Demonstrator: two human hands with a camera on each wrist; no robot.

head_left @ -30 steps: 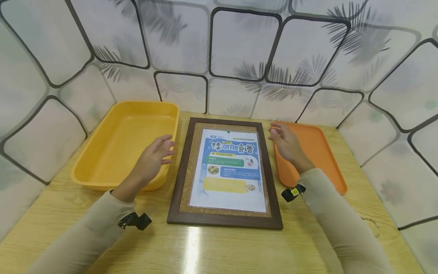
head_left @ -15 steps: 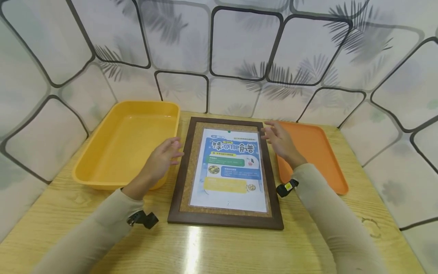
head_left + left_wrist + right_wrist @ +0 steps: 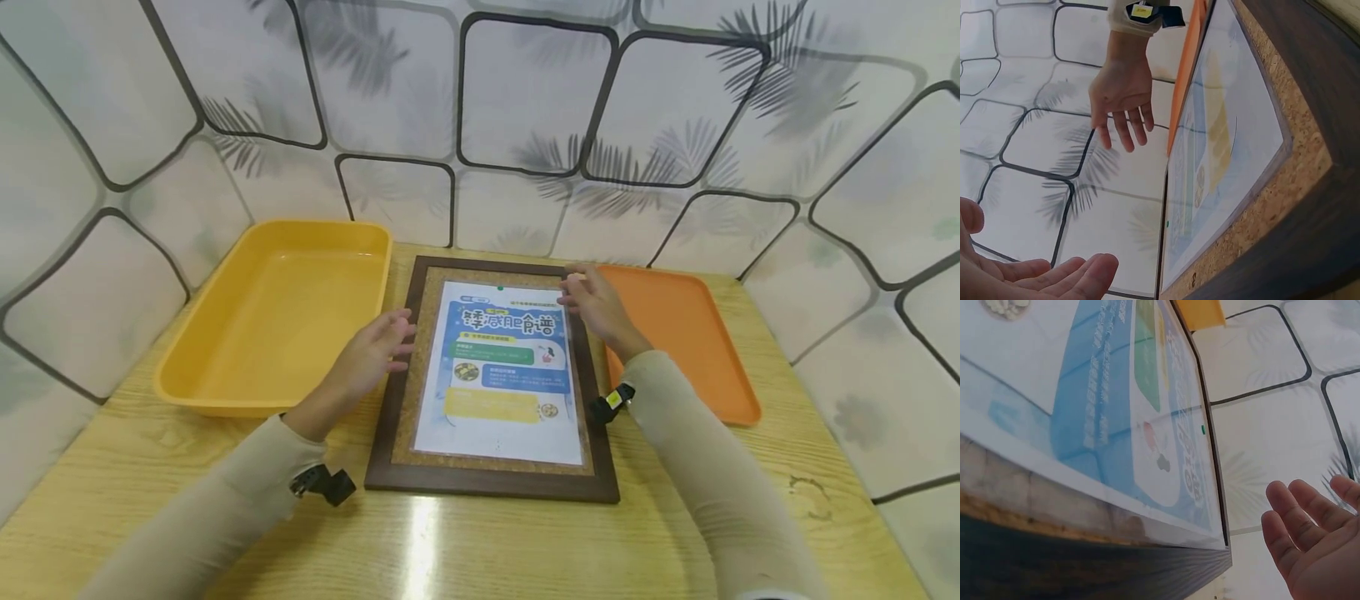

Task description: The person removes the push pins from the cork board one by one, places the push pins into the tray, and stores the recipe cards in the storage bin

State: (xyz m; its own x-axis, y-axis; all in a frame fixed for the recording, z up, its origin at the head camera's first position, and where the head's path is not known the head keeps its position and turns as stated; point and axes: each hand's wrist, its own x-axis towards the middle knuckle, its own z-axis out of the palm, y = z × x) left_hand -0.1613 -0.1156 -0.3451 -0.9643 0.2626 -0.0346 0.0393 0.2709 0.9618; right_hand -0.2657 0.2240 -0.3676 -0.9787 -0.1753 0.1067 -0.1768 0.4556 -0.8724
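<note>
Both sleeves point(image 3: 705, 458) are long, plain and beige, lightly creased. Over the left one sits a black strap point(image 3: 303, 480) with a small black box point(image 3: 340, 487) jutting from it. The right one carries a matching strap and box, plus a yellow label point(image 3: 615, 399) bearing marks too small to read.

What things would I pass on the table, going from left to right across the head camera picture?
Yellow plastic tub → brown-framed corkboard with a poster on it → orange tray.
</note>
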